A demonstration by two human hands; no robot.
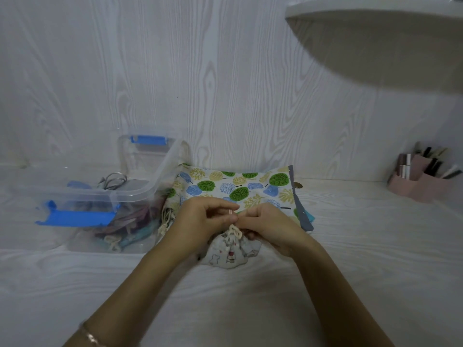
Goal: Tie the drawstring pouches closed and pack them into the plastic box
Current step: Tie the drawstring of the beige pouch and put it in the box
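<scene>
At nine o'clock from the hands, a clear plastic box with blue latches (160, 176) holds a heap of coloured fabric pouches (130, 226) and a grey cable (115, 181). A small grey printed drawstring pouch (226, 254) lies centrally on the white wood-grain tabletop (350, 246), its gathered neck toward twelve o'clock and its long axis running six-to-twelve. The left hand (200, 221) and right hand (273, 226) each keep a grip pinched on its cream cord (234, 230).

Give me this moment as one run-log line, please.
step: tying cord | left hand: pinches cord | right hand: pinches cord | grey pouch: cinched, between hands | plastic box: open, partly filled
</scene>
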